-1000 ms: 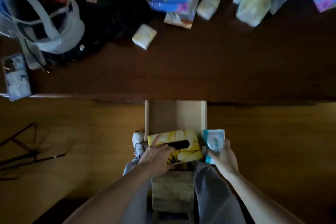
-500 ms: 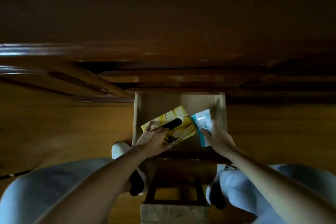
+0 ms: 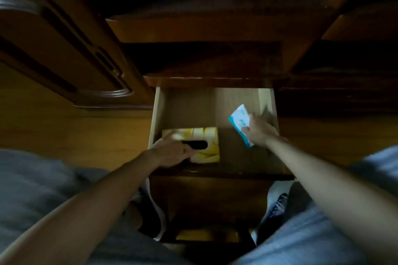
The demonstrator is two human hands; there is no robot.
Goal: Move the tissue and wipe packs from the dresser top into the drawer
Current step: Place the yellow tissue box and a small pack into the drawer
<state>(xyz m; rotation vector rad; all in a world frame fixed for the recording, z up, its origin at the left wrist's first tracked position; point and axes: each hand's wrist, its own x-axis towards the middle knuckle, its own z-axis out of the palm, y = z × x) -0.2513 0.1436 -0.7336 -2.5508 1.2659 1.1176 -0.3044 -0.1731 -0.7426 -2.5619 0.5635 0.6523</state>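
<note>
a dim view looking down from head height into an open wooden drawer [image 3: 206,103] pulled out from a dark wooden dresser [image 3: 64,49]. two bare forearms reach forward into the drawer from the bottom of the picture.

the left hand [image 3: 172,153] rests on top of a yellow tissue box [image 3: 206,146] that sits flat on the drawer floor, in the front left corner, against the left wall. the fingers are blurred and lie across the box's dark oval opening; its grip looks loose and flat on the box, but whether it is clasping the box or only touching it cannot be told.

the right hand [image 3: 258,131] is over the right side of the drawer. its grip is closed around a small white and teal wipe pack [image 3: 239,120], which is tilted with its far end pointing up and away. the pack is inside the drawer's outline, near the right wall, well apart from the tissue box; whether it touches the drawer floor cannot be told.

the far part of the drawer floor is bare pale wood. grey trouser legs [image 3: 323,232] fill the lower corners, and a dark shoe [image 3: 275,211] shows beneath the drawer front on the right.
</note>
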